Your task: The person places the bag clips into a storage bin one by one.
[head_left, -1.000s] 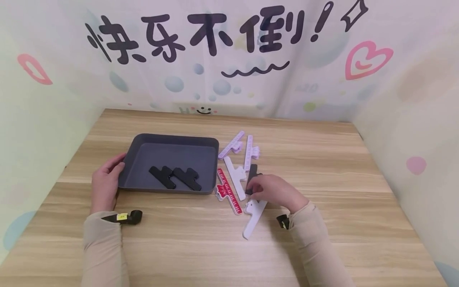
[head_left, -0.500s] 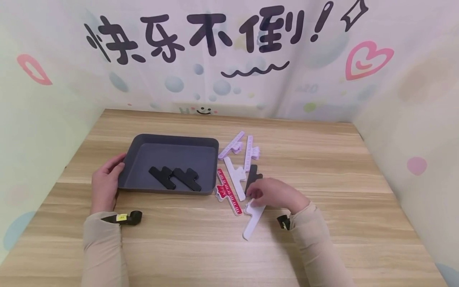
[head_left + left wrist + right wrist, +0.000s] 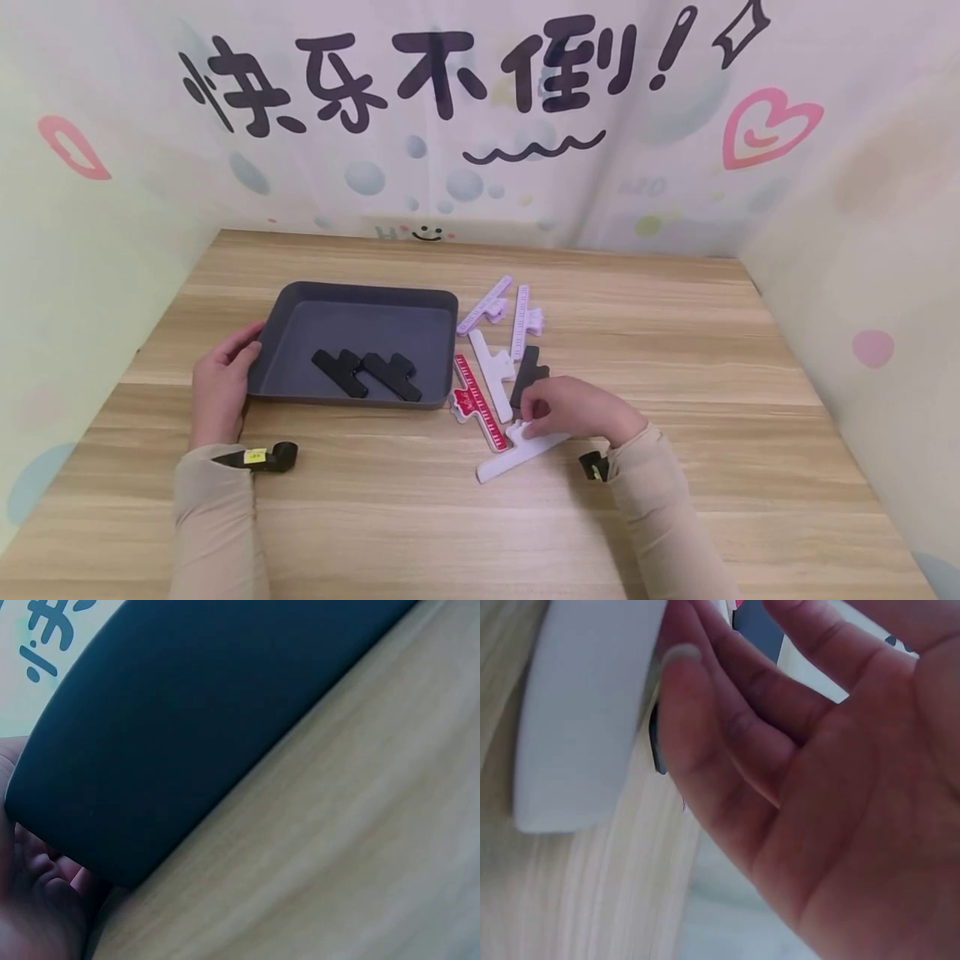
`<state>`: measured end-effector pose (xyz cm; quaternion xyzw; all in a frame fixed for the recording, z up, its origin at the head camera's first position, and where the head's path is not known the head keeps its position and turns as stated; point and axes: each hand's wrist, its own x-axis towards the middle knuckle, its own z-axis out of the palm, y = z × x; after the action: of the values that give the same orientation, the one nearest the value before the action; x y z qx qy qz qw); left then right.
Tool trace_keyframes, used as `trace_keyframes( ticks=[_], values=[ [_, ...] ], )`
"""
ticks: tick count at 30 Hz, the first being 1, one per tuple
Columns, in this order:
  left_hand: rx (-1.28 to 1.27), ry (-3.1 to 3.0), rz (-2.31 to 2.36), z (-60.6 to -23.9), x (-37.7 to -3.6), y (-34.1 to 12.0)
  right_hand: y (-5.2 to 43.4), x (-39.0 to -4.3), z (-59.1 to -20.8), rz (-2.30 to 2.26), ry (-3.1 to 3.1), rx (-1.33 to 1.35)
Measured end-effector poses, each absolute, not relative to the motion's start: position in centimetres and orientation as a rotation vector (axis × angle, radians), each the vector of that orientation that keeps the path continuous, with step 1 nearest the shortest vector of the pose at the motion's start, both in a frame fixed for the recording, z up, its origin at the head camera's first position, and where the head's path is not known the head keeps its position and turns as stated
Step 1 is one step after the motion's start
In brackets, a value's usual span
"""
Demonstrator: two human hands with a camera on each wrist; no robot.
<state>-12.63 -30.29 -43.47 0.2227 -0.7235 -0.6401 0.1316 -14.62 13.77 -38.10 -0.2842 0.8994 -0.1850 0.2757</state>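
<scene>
A white clip lies flat on the tabletop near the middle, slanting toward the front edge, just right of the dark tray. Its head end is touched by the fingertips of the right hand, whose fingers are bent down onto it; in the right wrist view the fingers lie against the clip's edge rather than wrapped round it, so whether it is pinched cannot be told. The clip is judged to be light, stiff plastic with a smooth face that would slide easily on the wood; the best hold is thought to be across the wider handle end. A black clip lies just behind the hand, with a red clip and other white and lilac ones beside it. The left hand rests with relaxed fingers against the tray's left wall, well apart from the white clip. Two black clips lie inside the tray.
</scene>
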Motion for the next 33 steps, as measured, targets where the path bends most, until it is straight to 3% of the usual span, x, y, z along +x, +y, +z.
trace_keyframes(
  ticks=[33],
  values=[
    [0.632, -2.006, -1.924, -43.28, -12.55, -30.21, 13.85, -15.47, -37.93, -0.919, 2.270, -0.809]
  ],
)
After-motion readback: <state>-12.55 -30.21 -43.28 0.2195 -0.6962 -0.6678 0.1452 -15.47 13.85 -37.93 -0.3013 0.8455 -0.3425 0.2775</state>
